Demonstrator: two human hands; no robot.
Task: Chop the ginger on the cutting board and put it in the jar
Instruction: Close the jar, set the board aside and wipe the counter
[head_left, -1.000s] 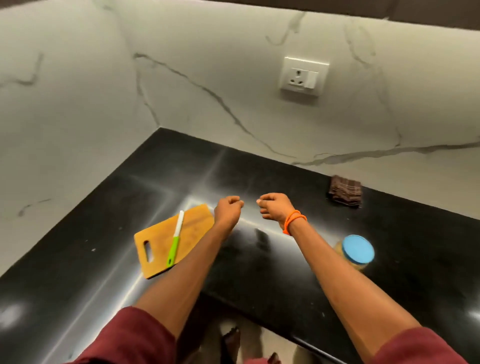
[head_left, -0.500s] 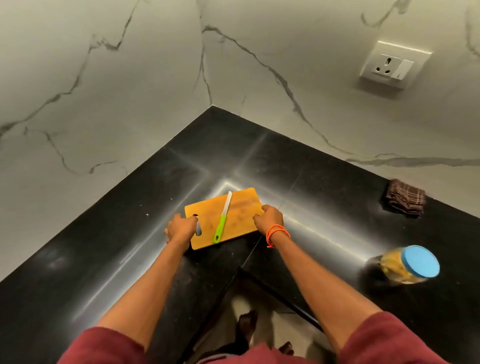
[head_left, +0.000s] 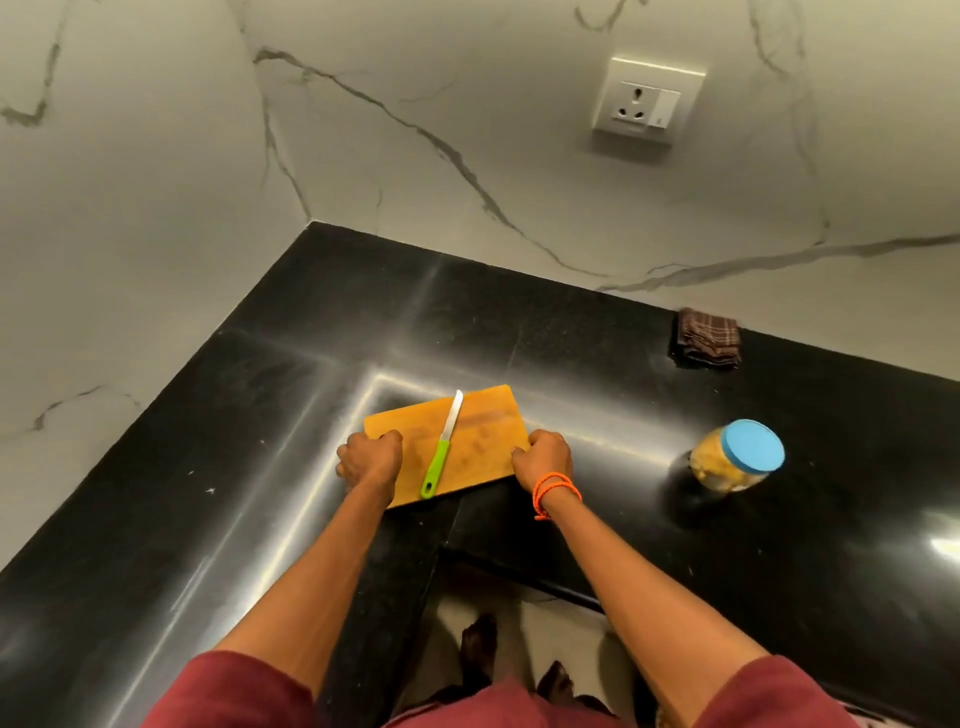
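A wooden cutting board (head_left: 478, 441) lies on the black counter near its inner corner. On the board rests a knife (head_left: 441, 451) with a green handle and a white blade. My left hand (head_left: 370, 462) grips the board's left end, fingers curled over the edge. My right hand (head_left: 543, 460), with an orange band at the wrist, grips the board's right end. A clear jar (head_left: 737, 457) with a blue lid and yellowish contents stands on the counter to the right, apart from both hands. No loose ginger shows on the board.
A folded brown checked cloth (head_left: 707, 339) lies at the back right by the marble wall. A wall socket (head_left: 649, 98) sits above the counter. The L-shaped black counter (head_left: 208, 493) wraps round me, with its inner edge just below the board.
Both hands went from hanging curled over the counter to gripping the board's two ends. The board has turned and come nearer the inner corner, with the knife still on it.
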